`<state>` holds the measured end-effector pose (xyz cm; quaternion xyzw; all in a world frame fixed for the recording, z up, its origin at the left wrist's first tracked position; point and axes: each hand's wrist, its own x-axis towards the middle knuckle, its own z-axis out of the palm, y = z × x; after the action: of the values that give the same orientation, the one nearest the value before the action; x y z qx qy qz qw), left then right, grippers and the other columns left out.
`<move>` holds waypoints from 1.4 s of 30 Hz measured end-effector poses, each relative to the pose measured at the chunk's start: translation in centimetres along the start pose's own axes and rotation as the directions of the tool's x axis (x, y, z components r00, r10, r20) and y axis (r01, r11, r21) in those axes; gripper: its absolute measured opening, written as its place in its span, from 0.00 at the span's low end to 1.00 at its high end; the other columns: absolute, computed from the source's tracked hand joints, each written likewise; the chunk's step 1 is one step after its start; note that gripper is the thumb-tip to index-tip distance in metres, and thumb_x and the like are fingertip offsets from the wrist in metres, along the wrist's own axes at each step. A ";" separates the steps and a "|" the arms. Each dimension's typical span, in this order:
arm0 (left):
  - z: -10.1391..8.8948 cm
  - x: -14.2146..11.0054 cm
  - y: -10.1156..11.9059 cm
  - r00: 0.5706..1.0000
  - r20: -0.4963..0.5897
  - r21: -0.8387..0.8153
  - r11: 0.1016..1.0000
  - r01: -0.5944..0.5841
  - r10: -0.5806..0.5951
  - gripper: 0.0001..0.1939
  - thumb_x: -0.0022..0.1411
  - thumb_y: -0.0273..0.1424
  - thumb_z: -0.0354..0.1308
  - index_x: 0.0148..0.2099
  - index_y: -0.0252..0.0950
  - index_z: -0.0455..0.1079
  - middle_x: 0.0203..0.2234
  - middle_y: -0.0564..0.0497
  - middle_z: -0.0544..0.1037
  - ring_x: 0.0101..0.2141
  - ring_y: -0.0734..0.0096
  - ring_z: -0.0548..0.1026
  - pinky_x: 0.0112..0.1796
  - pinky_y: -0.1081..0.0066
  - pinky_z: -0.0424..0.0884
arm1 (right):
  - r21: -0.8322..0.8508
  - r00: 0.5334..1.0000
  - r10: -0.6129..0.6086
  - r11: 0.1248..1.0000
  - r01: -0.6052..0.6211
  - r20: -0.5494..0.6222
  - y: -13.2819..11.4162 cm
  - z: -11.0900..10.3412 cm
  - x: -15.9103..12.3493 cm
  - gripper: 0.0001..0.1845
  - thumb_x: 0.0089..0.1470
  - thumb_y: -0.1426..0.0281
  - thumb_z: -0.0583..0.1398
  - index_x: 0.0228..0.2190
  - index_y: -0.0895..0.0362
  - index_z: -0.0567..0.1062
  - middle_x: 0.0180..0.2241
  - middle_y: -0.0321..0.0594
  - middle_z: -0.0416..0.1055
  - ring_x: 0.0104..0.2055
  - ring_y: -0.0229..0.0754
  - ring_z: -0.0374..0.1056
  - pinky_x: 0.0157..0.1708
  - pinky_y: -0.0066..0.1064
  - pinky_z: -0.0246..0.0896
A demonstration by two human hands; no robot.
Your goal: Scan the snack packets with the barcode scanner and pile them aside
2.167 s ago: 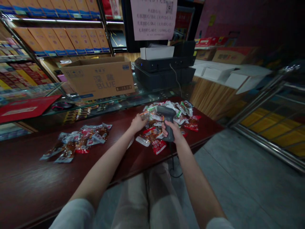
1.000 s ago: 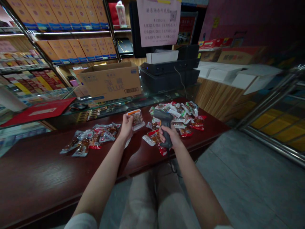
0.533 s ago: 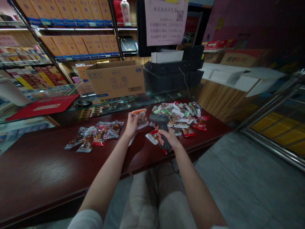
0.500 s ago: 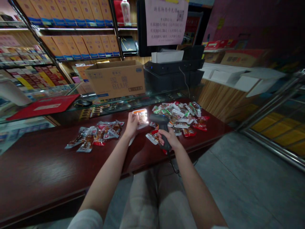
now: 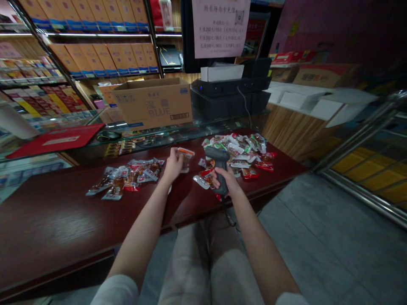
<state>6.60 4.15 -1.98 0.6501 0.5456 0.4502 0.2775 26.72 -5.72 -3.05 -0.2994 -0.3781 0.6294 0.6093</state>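
Note:
My left hand (image 5: 172, 166) is closed on a small snack packet (image 5: 185, 157) with an orange top edge, held just above the dark red wooden counter (image 5: 47, 224). My right hand (image 5: 224, 181) grips the handle of a dark grey barcode scanner (image 5: 217, 163), whose head points left towards the packet. A heap of similar snack packets (image 5: 241, 153) lies behind and to the right of the scanner. A second, flatter group of packets (image 5: 127, 180) lies to the left of my left hand.
A glass display case (image 5: 79, 140) runs behind the counter, bearing a cardboard box (image 5: 153, 103), a red mat (image 5: 54, 140) and a black register with printer (image 5: 230, 91). Shelves of boxed goods (image 5: 63, 55) fill the left wall. The scanner's cable (image 5: 227, 214) hangs off the counter's front edge.
My left hand lifted one packet from the right heap, held it flat before the scanner, and has now turned it edge-on and lowered it a little. The scanner stayed in my right hand.

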 end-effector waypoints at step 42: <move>5.8 -0.1 -0.8 0.994 0.100 -0.128 0.990 0.064 -0.052 0.08 0.53 0.25 0.58 0.36 0.38 0.62 0.27 0.55 0.69 0.28 0.73 0.69 0.33 0.71 0.67 | 0.064 0.990 0.073 0.995 -0.081 0.117 -1.8 -3.6 4.4 0.15 0.49 0.64 0.62 0.26 0.54 0.60 0.19 0.27 0.62 0.13 0.28 0.52 0.12 0.22 0.50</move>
<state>11.40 5.02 -5.27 0.6353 0.5197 0.4449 0.3584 30.40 -1.03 -3.07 -0.2560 -0.3787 0.6814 0.5716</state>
